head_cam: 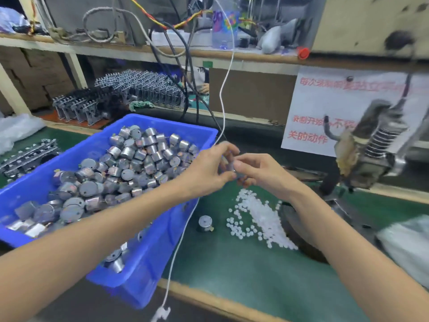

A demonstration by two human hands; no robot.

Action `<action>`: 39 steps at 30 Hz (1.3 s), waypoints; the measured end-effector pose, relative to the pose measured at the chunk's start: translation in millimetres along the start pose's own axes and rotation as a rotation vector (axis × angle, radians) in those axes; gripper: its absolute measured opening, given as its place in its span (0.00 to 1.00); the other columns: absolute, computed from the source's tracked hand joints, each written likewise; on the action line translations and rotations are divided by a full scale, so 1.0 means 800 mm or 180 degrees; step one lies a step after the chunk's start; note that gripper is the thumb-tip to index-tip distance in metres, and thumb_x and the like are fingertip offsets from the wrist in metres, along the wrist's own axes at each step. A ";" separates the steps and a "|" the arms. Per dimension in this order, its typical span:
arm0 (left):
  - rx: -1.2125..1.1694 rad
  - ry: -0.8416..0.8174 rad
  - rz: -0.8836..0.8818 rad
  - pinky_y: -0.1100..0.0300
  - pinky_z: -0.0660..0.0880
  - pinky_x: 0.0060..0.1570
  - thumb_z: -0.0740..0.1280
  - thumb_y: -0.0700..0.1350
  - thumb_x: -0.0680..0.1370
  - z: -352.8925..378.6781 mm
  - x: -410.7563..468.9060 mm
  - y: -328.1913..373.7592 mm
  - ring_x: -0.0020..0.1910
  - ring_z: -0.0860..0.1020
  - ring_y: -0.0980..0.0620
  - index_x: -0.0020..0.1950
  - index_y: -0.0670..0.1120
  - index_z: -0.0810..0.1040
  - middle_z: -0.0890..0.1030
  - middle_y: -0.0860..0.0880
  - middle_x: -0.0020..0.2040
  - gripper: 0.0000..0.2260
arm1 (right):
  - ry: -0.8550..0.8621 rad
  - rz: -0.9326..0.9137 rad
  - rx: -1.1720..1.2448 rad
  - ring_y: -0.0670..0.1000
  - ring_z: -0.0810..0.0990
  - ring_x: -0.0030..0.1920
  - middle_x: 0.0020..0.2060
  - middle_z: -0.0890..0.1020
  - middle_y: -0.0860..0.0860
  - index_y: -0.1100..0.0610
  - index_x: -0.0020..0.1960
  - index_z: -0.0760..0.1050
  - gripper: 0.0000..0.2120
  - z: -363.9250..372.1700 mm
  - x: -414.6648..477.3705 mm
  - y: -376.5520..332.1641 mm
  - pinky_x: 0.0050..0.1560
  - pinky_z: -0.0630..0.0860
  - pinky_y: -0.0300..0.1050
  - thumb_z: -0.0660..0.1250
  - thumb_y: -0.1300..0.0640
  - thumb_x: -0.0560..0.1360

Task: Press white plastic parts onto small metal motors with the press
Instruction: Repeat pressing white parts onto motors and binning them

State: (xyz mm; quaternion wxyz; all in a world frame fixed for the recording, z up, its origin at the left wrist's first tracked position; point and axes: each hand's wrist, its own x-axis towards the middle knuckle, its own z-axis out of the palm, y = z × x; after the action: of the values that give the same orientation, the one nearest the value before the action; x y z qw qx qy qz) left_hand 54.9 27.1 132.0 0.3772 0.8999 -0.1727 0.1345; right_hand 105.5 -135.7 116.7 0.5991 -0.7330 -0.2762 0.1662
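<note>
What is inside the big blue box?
A heap of small round metal motors lies in the blue box. The floor of the box is hidden under the heap, and the left forearm covers some motors at the near side.

**Person's arms, head view.** Left hand (pixel 209 169) and right hand (pixel 258 174): both bare, slim-fingered, the fingertips blurred. Left forearm (pixel 104 228) and right forearm (pixel 336 228): bare along their whole visible length, broad at the lower edge of the frame and narrowing evenly toward bare wrists.
</note>
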 end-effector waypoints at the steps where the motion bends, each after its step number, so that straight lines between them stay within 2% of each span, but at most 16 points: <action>1: -0.0008 -0.0196 0.0015 0.72 0.67 0.37 0.72 0.39 0.72 0.019 0.002 0.007 0.37 0.76 0.57 0.58 0.42 0.72 0.77 0.51 0.45 0.17 | 0.0055 0.0064 -0.0116 0.49 0.74 0.36 0.37 0.80 0.52 0.65 0.54 0.78 0.14 -0.011 -0.020 0.011 0.37 0.70 0.40 0.64 0.55 0.77; 3: 0.0058 -0.0629 -0.0097 0.72 0.67 0.35 0.73 0.41 0.71 0.057 0.004 0.014 0.36 0.73 0.65 0.55 0.44 0.71 0.75 0.55 0.45 0.16 | 0.0282 0.0243 -0.0238 0.47 0.77 0.36 0.36 0.82 0.49 0.60 0.52 0.80 0.15 -0.027 -0.060 0.037 0.38 0.72 0.37 0.69 0.49 0.74; 4: 0.0205 -0.0847 -0.0222 0.71 0.66 0.35 0.72 0.42 0.71 0.073 0.004 0.012 0.36 0.72 0.66 0.56 0.45 0.71 0.75 0.54 0.46 0.17 | 0.0426 0.0353 -0.0198 0.46 0.78 0.37 0.38 0.83 0.49 0.58 0.52 0.80 0.15 -0.033 -0.078 0.050 0.38 0.72 0.37 0.70 0.47 0.73; 7: 0.0988 -0.1541 -0.0522 0.60 0.71 0.47 0.69 0.41 0.72 0.112 -0.003 0.000 0.50 0.75 0.53 0.57 0.45 0.74 0.77 0.49 0.53 0.15 | 0.0691 0.0636 -0.0171 0.47 0.81 0.38 0.42 0.83 0.50 0.56 0.52 0.78 0.08 -0.046 -0.121 0.083 0.38 0.74 0.39 0.69 0.53 0.75; 10: 0.1500 -0.1859 -0.0675 0.58 0.71 0.46 0.66 0.41 0.73 0.135 -0.014 -0.011 0.55 0.75 0.46 0.55 0.46 0.75 0.77 0.48 0.55 0.11 | 0.0802 0.0791 -0.0168 0.47 0.83 0.37 0.39 0.83 0.47 0.58 0.52 0.77 0.05 -0.045 -0.151 0.100 0.36 0.77 0.39 0.67 0.58 0.77; 13: 0.1677 -0.1721 -0.0818 0.58 0.70 0.45 0.67 0.42 0.74 0.152 -0.021 -0.014 0.53 0.75 0.44 0.52 0.46 0.74 0.77 0.46 0.54 0.08 | 0.0890 0.0823 -0.0075 0.47 0.81 0.35 0.37 0.81 0.47 0.59 0.51 0.76 0.04 -0.038 -0.171 0.105 0.34 0.76 0.39 0.66 0.59 0.77; 17: 0.1422 -0.1420 -0.1044 0.56 0.74 0.49 0.65 0.40 0.75 0.166 -0.026 -0.019 0.53 0.76 0.45 0.48 0.45 0.77 0.78 0.46 0.53 0.04 | 0.0990 0.0788 -0.0222 0.46 0.77 0.30 0.33 0.80 0.45 0.60 0.52 0.75 0.05 -0.035 -0.186 0.105 0.30 0.71 0.37 0.66 0.60 0.77; 21: 0.1296 -0.1428 -0.1041 0.56 0.74 0.49 0.62 0.39 0.76 0.171 -0.033 -0.023 0.52 0.76 0.46 0.46 0.47 0.75 0.79 0.48 0.51 0.04 | 0.1087 0.0799 -0.0121 0.47 0.77 0.30 0.34 0.79 0.49 0.62 0.53 0.75 0.06 -0.031 -0.192 0.108 0.31 0.72 0.38 0.66 0.61 0.77; 23: 0.1406 -0.1495 -0.0932 0.58 0.72 0.46 0.61 0.40 0.77 0.171 -0.035 -0.024 0.52 0.75 0.48 0.49 0.47 0.75 0.77 0.49 0.52 0.05 | 0.1136 0.0787 -0.0008 0.48 0.78 0.31 0.35 0.80 0.49 0.62 0.52 0.75 0.06 -0.028 -0.193 0.110 0.32 0.73 0.39 0.66 0.62 0.77; 26: 0.1654 -0.1403 -0.0544 0.55 0.72 0.51 0.59 0.41 0.78 0.170 -0.038 -0.021 0.54 0.73 0.47 0.51 0.46 0.74 0.74 0.48 0.54 0.06 | 0.1180 0.0740 0.0082 0.48 0.79 0.32 0.37 0.80 0.50 0.59 0.52 0.75 0.05 -0.023 -0.193 0.115 0.33 0.74 0.39 0.66 0.61 0.77; 28: 0.1345 -0.1227 -0.0345 0.56 0.71 0.49 0.58 0.42 0.78 0.175 -0.049 -0.012 0.52 0.73 0.48 0.49 0.46 0.75 0.74 0.50 0.49 0.06 | 0.1201 0.0693 0.0122 0.48 0.80 0.33 0.40 0.80 0.52 0.58 0.52 0.75 0.05 -0.019 -0.195 0.120 0.33 0.75 0.39 0.66 0.61 0.77; 30: 0.0887 -0.1305 -0.0152 0.60 0.67 0.43 0.60 0.43 0.77 0.186 -0.066 0.000 0.47 0.73 0.52 0.45 0.49 0.76 0.73 0.54 0.43 0.06 | 0.1194 0.0628 0.0110 0.48 0.80 0.34 0.42 0.80 0.53 0.56 0.53 0.74 0.06 -0.015 -0.199 0.126 0.35 0.76 0.40 0.66 0.61 0.77; 32: 0.0596 -0.1438 -0.0074 0.59 0.69 0.42 0.63 0.44 0.75 0.198 -0.081 0.006 0.43 0.74 0.53 0.43 0.49 0.77 0.74 0.55 0.39 0.04 | 0.1150 0.0588 -0.0013 0.49 0.81 0.36 0.42 0.81 0.53 0.52 0.53 0.74 0.07 -0.011 -0.203 0.130 0.38 0.77 0.40 0.67 0.60 0.76; 34: 0.0297 -0.1277 -0.0179 0.57 0.72 0.41 0.66 0.44 0.74 0.203 -0.087 0.001 0.38 0.73 0.54 0.41 0.47 0.78 0.75 0.56 0.35 0.03 | 0.1095 0.0576 -0.0205 0.50 0.82 0.38 0.43 0.81 0.51 0.49 0.52 0.75 0.09 -0.006 -0.205 0.133 0.40 0.78 0.42 0.68 0.60 0.75; 36: 0.0077 -0.1075 -0.0217 0.59 0.68 0.39 0.68 0.45 0.74 0.207 -0.091 -0.007 0.36 0.70 0.59 0.39 0.46 0.77 0.73 0.57 0.33 0.05 | 0.1059 0.0545 -0.0517 0.54 0.81 0.38 0.45 0.81 0.52 0.47 0.52 0.75 0.12 -0.002 -0.207 0.137 0.42 0.78 0.47 0.68 0.62 0.75; 39: -0.0089 -0.0881 -0.0094 0.68 0.62 0.38 0.69 0.44 0.74 0.210 -0.097 -0.014 0.36 0.69 0.64 0.38 0.50 0.76 0.72 0.59 0.34 0.05 | 0.1107 0.0498 -0.0599 0.54 0.76 0.36 0.45 0.81 0.60 0.46 0.52 0.75 0.13 0.000 -0.211 0.139 0.44 0.76 0.56 0.68 0.64 0.75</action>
State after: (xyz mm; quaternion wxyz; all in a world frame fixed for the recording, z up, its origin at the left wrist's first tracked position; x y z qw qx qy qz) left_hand 8.3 -71.3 -18.4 0.3643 0.9069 -0.2116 0.0011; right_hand -5.2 -251.9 -5.9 0.5519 -0.8225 -0.1252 0.0566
